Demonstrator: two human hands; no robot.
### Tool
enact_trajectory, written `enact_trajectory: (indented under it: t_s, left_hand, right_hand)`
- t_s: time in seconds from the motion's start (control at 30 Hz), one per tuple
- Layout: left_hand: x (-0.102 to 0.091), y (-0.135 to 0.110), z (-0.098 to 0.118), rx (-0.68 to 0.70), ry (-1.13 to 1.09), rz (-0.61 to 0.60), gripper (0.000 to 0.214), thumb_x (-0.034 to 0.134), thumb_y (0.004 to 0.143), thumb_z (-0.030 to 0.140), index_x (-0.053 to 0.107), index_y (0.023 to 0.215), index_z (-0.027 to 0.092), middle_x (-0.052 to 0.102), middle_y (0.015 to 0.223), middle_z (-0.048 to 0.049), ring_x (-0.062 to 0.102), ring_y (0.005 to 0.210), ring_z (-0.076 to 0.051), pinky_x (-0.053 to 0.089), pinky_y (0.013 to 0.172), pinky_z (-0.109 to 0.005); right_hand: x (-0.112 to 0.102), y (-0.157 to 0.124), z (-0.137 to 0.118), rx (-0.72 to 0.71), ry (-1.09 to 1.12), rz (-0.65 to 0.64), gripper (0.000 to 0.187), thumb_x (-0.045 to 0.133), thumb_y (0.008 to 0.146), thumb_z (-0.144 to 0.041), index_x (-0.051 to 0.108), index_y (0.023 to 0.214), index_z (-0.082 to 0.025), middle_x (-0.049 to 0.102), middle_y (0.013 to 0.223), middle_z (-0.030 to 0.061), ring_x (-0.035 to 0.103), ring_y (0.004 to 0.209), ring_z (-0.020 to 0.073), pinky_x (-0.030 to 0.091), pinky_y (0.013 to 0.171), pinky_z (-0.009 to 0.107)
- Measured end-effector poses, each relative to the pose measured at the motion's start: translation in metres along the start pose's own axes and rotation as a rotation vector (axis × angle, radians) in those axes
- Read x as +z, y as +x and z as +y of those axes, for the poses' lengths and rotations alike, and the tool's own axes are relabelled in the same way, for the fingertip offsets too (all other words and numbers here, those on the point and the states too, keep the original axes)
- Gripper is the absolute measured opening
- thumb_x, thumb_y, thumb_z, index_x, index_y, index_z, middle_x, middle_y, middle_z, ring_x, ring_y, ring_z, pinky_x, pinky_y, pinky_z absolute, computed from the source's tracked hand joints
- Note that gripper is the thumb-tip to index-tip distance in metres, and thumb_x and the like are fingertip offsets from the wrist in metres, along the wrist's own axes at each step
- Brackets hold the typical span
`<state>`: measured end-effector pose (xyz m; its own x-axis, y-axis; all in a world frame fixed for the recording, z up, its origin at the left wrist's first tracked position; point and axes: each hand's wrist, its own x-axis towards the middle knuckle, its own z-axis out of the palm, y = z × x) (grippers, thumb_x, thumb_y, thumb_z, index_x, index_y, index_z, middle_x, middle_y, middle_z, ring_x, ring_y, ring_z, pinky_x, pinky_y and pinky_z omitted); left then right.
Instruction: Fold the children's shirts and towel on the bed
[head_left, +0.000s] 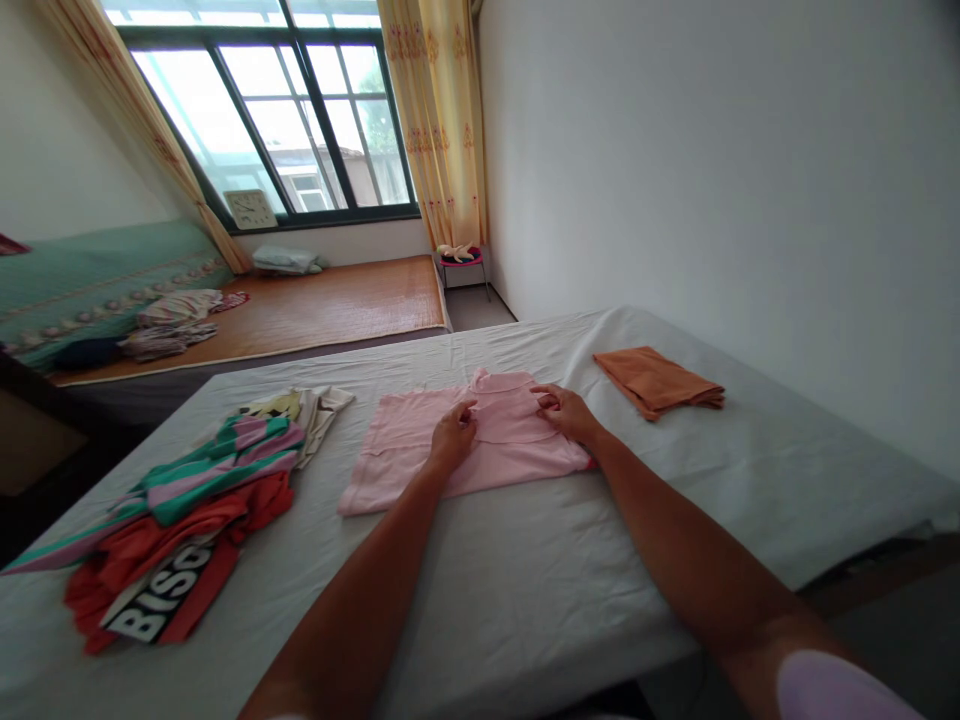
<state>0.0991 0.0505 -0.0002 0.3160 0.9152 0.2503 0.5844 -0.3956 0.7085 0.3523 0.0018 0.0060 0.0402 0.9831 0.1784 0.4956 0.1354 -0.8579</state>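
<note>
A pink shirt [517, 455] with a collar lies partly folded on the white-sheeted bed, its sleeve or hem side spread to the left. My left hand [454, 438] is over its middle, fingers curled and thumb close to the index finger, apparently pinching the cloth. At the right side of the collar is my right hand [566, 412], its index finger and thumb stretched out and slightly apart, touching the fabric. A small red patch shows at the shirt's right edge under my right wrist. The undersides of both hands are hidden.
To the right lies a folded orange-brown garment [660, 380]. A loose pile on the left holds a green-and-pink striped garment [225, 465], a red garment with lettering [180, 570] and a beige one [322, 415]. Beyond are a mat-covered bed [360, 295], a stool [461, 260] and a wall.
</note>
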Motion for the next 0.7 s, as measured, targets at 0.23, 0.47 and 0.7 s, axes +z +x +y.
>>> enact_trajectory:
  t_s: [0.23, 0.47, 0.7]
  left_hand:
    - [-0.008, 0.000, -0.006, 0.102, -0.134, -0.108, 0.041, 0.041, 0.061, 0.000, 0.072, 0.082, 0.017, 0.071, 0.094, -0.0034, 0.064, 0.089, -0.016, 0.049, 0.086, -0.029]
    - [-0.008, -0.009, 0.011, 0.282, -0.050, -0.114, 0.031, 0.046, 0.072, 0.004, 0.072, 0.078, 0.020, 0.071, 0.093, -0.0034, 0.061, 0.095, -0.017, 0.044, 0.096, -0.033]
    - [0.000, -0.019, 0.011, 0.345, 0.090, -0.197, 0.028, 0.049, 0.080, 0.009, 0.073, 0.088, 0.021, 0.069, 0.096, -0.0040, 0.058, 0.097, -0.018, 0.044, 0.093, -0.032]
  right_hand:
    - [-0.017, -0.003, 0.002, -0.036, -0.068, -0.163, 0.053, 0.040, 0.057, -0.004, 0.068, 0.101, -0.015, 0.069, 0.072, 0.0004, 0.061, 0.067, 0.0138, 0.045, 0.066, 0.023]
    - [-0.001, -0.012, -0.027, -0.283, -0.255, -0.249, 0.032, 0.046, 0.070, -0.008, 0.073, 0.083, -0.020, 0.070, 0.087, 0.0026, 0.061, 0.080, 0.0155, 0.045, 0.074, 0.025]
    - [-0.003, -0.005, -0.001, -0.099, -0.472, -0.096, 0.025, 0.050, 0.072, -0.009, 0.069, 0.082, -0.020, 0.069, 0.086, 0.0012, 0.060, 0.080, 0.0148, 0.043, 0.076, 0.024]
